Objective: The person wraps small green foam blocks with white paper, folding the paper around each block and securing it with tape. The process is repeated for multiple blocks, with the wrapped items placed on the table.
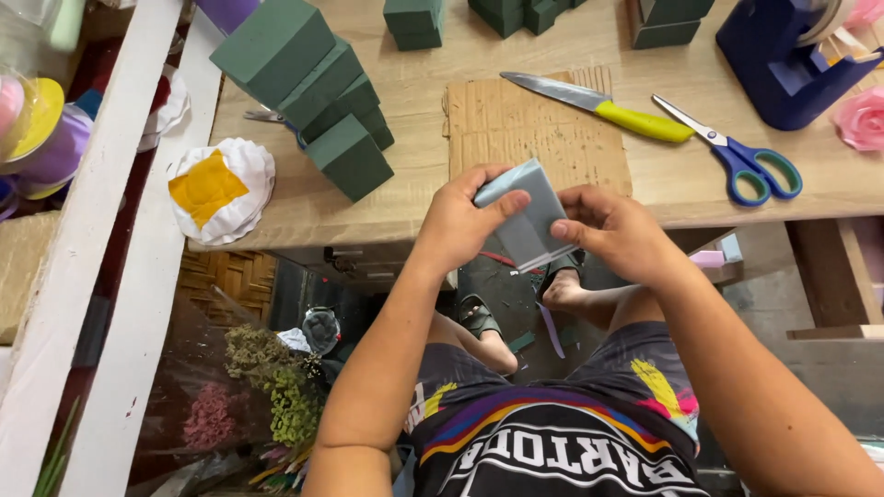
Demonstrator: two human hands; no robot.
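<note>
Both my hands hold one small grey-green foam block wrapped in clear film point(529, 216), just off the near edge of the wooden table point(663, 184). My left hand point(460, 225) grips its left side, thumb across the top. My right hand point(612, 230) pinches its right edge with the fingertips. Behind the block lies a piece of brown cardboard point(534, 129).
A yellow-handled knife point(599, 106) lies across the cardboard's far corner, with blue scissors point(741, 156) to its right. Dark green foam bricks point(318, 87) are stacked at the left, with more at the back point(414, 23). A blue tape dispenser point(783, 60) and a pink flower point(866, 120) are far right. A white and yellow paper flower point(219, 189) hangs off the table's left end.
</note>
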